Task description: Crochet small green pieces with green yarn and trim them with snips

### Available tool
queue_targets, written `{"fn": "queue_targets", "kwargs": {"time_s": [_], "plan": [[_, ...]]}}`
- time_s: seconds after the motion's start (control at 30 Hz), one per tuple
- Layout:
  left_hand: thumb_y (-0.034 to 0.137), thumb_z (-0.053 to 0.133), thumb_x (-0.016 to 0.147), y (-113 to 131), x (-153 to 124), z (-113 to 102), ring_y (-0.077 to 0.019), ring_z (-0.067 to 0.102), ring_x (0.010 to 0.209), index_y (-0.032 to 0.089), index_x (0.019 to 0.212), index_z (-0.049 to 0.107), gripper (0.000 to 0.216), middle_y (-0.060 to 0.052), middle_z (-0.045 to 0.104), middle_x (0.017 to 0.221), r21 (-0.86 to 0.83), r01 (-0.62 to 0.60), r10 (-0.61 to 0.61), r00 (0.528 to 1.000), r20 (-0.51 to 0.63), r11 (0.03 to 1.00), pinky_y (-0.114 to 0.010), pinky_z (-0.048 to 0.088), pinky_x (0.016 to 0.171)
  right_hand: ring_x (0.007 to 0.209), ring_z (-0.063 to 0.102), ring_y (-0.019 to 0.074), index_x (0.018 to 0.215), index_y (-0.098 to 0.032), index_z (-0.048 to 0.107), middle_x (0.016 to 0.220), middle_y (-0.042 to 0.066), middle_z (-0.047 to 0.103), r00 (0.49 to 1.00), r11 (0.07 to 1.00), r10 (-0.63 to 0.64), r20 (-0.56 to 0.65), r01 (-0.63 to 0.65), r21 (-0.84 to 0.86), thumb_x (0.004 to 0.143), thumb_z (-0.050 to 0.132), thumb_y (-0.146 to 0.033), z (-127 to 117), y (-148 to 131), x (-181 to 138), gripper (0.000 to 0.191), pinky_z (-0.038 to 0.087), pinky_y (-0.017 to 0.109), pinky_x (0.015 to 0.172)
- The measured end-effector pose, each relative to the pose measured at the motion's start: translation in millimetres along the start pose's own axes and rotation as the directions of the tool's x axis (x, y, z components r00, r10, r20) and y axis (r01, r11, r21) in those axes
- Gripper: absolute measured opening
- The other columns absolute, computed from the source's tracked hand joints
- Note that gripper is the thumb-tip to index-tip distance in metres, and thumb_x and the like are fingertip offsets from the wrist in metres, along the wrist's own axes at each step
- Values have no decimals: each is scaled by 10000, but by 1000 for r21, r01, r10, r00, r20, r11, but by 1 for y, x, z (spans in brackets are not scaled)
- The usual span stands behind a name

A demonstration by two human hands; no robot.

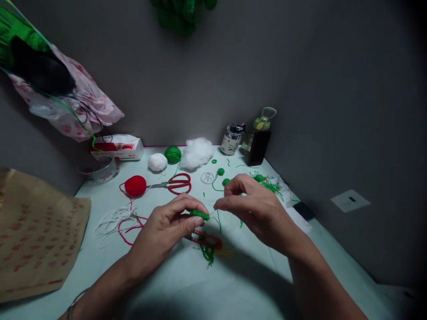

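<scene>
A small green crocheted piece (200, 215) is pinched between the thumb and fingers of my left hand (168, 223), above the table. To its right, my right hand (255, 204) is raised with thumb and index finger brought together. Anything between those fingertips is too small to make out. Below the hands lie scissors with orange-red handles (213, 240), partly hidden by my left hand, beside green yarn pieces (207, 253) and a thin yellow-handled tool (224, 253). Small green balls (220, 171) with yarn tails lie beyond my right hand.
Red-handled scissors (180, 183) lie beside a red yarn ball (135, 186). Behind are white yarn (157, 162), green yarn (172, 154) and white stuffing (197, 153). A pen cup (231, 141), bottle (263, 122) and dark phone (259, 148) stand near the wall. A paper bag (40, 240) stands left.
</scene>
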State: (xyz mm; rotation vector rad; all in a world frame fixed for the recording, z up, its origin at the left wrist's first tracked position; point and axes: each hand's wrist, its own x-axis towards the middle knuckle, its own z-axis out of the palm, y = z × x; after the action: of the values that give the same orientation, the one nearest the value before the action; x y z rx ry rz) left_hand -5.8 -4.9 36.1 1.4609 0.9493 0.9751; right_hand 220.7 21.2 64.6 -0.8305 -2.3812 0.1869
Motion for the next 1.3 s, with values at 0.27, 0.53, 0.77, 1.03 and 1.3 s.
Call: {"fn": "queue_targets", "kwargs": {"time_s": [0.27,0.53,0.77,1.03,1.3], "plan": [[235,653,914,-5,1,-1,-138,581,819,249,902,714,64,15,620,881,-162,91,-67,987,146,983,-243,461,755,827,560,135,1000,-239,736,901,23,547,995,923,51,82,-78,376,985,579,-182,4,4,-1,168,461,272,718],[291,715,890,-3,0,1,-125,681,751,226,912,711,68,27,681,813,-340,239,-196,968,156,910,-230,523,728,821,548,132,993,-213,732,875,19,545,1000,974,6,-15,-2,225,966,581,-97,1,4,-2,192,432,270,698],[277,703,894,-1,-2,0,-135,688,761,216,932,712,72,12,697,823,-317,232,-187,968,166,920,-242,526,741,825,541,122,986,-210,726,888,13,535,1000,967,3,5,-4,256,967,587,-102,2,5,-2,177,431,261,709],[255,693,889,-4,-2,1,-136,651,763,212,915,702,51,12,670,795,-321,207,-150,969,195,924,-261,508,763,808,562,101,969,-182,757,886,12,537,996,844,44,80,-80,530,955,632,-155,12,7,0,128,463,229,695],[291,714,872,-4,-1,2,-127,613,770,221,902,694,79,23,646,826,-289,179,-158,983,98,940,-231,476,735,810,619,109,944,-154,714,875,25,670,991,904,120,-56,-86,419,913,696,-151,18,1,6,35,486,237,727]]}}
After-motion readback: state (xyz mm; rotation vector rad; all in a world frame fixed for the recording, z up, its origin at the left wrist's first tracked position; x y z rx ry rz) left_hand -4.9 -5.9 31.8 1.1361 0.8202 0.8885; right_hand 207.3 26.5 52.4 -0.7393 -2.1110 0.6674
